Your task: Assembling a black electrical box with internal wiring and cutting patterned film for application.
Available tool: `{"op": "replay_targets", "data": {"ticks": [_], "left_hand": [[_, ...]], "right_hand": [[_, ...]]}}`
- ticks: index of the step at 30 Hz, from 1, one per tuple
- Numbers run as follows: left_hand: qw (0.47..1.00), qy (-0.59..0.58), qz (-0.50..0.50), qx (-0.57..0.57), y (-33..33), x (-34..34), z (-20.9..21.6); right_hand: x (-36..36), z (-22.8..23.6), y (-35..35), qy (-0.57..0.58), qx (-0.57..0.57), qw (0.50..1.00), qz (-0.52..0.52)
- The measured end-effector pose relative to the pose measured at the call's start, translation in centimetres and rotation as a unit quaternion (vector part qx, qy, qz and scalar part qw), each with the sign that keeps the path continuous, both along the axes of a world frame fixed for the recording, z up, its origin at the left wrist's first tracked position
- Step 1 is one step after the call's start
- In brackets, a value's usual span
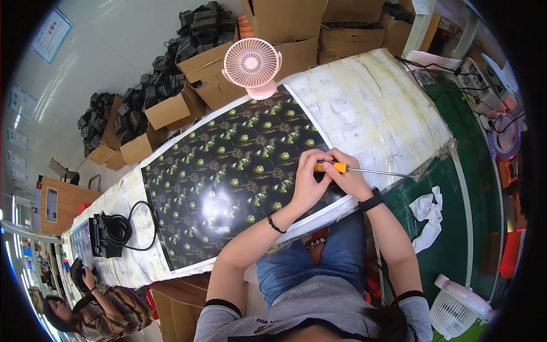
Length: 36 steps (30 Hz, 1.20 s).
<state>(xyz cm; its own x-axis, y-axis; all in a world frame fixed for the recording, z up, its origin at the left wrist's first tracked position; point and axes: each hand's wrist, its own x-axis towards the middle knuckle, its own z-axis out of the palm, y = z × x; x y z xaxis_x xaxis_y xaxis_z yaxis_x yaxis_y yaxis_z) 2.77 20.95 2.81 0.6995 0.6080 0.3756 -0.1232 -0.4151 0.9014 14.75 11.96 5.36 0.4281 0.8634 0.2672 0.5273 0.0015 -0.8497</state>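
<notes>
A screwdriver (340, 167) with a yellow and black handle and a long metal shaft lies between my two hands, its shaft pointing right. My left hand (309, 181) has its fingers closed round the rear of the handle. Toward the shaft, my right hand (348, 176) is curled round the front of it. Both hands are together over the right edge of a glossy black mat (228, 182) patterned in green and gold. The mat covers part of the white, taped work table (376, 108).
A pink fan (251, 67) stands at the mat's far edge. Left lies a black device with coiled cable (114, 233); beyond it, a co-worker (97, 308) holds a black object. Boxes of black units (159, 108) stand behind. Right are a white cloth (427, 216) and a white fan (458, 308).
</notes>
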Motion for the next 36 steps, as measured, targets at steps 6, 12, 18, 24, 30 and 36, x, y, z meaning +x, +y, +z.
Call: {"op": "replay_targets", "data": {"ticks": [6,12,18,24,30,36], "left_hand": [[1.000,-0.005,0.007,-0.012,0.0,-0.1,0.3],[1.000,-0.012,0.010,-0.013,-0.1,0.0,0.5],[1.000,-0.007,-0.001,-0.019,-0.1,-0.1,0.6],[1.000,-0.027,0.011,-0.006,0.3,-0.4,0.1],[0.998,-0.031,0.018,-0.046,0.0,0.3,-0.6],[0.991,0.011,0.012,-0.130,-0.1,-0.5,0.7]], "right_hand": [[-0.2,0.3,0.0,0.000,-0.001,1.000,-0.003],[-0.1,0.7,-0.1,0.003,-0.005,1.000,0.007],[-0.1,0.3,-0.2,0.015,-0.007,1.000,0.008],[-0.5,0.5,0.2,0.049,0.009,0.999,0.012],[0.6,-0.6,-0.2,0.012,0.025,0.999,0.042],[0.1,-0.7,-0.4,0.046,0.024,0.998,0.031]]}}
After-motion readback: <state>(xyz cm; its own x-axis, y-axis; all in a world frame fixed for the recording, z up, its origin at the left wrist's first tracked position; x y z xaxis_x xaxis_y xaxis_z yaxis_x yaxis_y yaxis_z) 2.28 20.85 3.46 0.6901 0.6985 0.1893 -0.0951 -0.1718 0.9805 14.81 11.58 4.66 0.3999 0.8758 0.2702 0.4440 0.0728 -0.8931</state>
